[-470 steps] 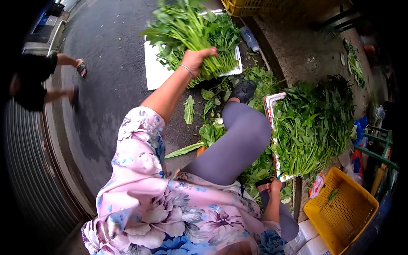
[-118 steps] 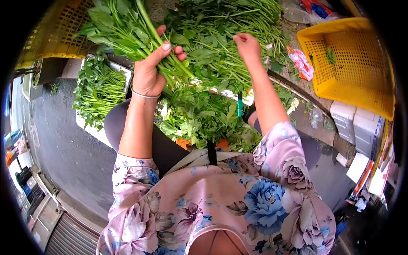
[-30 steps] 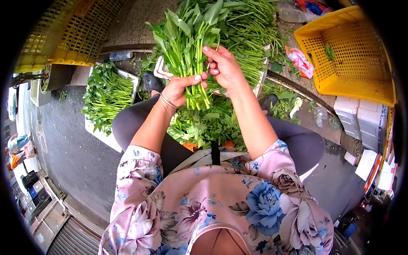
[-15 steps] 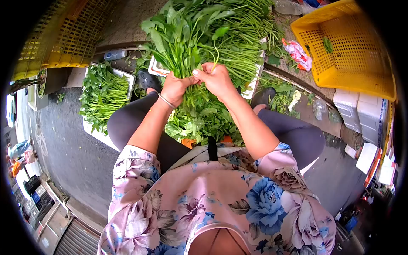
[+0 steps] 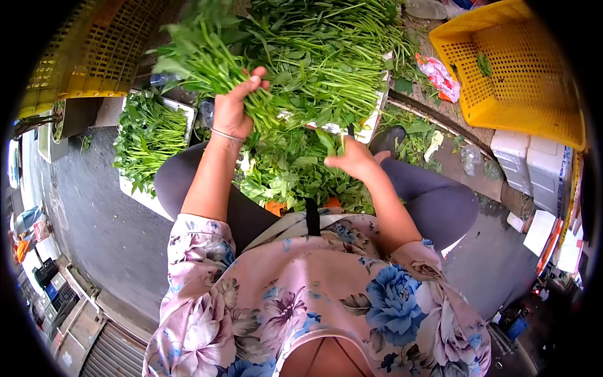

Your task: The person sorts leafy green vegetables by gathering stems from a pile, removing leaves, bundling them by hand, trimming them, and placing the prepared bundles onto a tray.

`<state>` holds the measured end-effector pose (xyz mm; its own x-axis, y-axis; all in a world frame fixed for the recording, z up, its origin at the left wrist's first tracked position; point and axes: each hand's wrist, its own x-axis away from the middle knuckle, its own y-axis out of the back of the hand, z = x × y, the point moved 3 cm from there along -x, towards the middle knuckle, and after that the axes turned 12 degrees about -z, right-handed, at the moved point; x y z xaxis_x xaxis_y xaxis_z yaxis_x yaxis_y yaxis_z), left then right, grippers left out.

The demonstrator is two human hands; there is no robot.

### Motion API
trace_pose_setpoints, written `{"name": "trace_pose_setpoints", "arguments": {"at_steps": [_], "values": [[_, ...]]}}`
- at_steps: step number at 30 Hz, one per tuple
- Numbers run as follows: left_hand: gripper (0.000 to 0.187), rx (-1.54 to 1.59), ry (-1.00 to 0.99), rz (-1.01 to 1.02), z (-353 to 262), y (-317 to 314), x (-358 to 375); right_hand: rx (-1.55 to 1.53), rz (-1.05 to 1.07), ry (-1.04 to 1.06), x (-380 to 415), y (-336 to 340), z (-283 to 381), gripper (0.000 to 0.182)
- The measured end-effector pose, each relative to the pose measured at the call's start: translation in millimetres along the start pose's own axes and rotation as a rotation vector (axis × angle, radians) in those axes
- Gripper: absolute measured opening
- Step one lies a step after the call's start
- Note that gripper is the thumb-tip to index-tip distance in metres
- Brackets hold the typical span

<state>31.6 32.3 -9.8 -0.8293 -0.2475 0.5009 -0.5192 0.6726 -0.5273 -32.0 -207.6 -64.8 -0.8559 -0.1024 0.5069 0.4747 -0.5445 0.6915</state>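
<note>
Water spinach bunch [image 5: 207, 60] is gripped by its stems in the left hand [image 5: 233, 110], which is closed tight around it and lifted up and to the left, the leafy tops fanning toward the far left over the white tray [image 5: 146, 195]. The right hand [image 5: 353, 158] is lower and nearer, its fingers pinched on what looks like a single leaf or stalk [image 5: 326, 139] just above the loose trimmings [image 5: 295, 179] heaped between the person's knees; whether it holds more than that cannot be told.

Judging from this, the step in hand looks like cleaning a gathered bunch: 1 hand keeps the stems together while the other strips off a poor leaf. The next move would call for the right hand to open over the trimmings, and for the left hand to keep its grip firm so the stems stay aligned while the bunch is laid with the sorted greens [image 5: 147, 135] on the tray at the left.

Farther off, a large pile of unsorted greens [image 5: 326, 56] lies on another tray [image 5: 370, 122]. A yellow plastic basket [image 5: 502, 69] stands at the far right, and a second yellow crate [image 5: 94, 56] at the far left.
</note>
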Motion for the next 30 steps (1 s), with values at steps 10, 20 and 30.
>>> {"name": "trace_pose_setpoints", "arguments": {"at_steps": [10,20,30], "values": [[0.02,-0.177,0.158,-0.01,33,10,10,-0.618,-0.407,0.339,-38,8,102,0.013],[0.012,-0.006,0.06,-0.306,9,22,-5,0.267,-0.835,0.467,-150,66,134,0.031],[0.016,-0.05,0.034,-0.315,2,19,-6,0.178,-0.477,0.287,-179,115,145,0.037]]}}
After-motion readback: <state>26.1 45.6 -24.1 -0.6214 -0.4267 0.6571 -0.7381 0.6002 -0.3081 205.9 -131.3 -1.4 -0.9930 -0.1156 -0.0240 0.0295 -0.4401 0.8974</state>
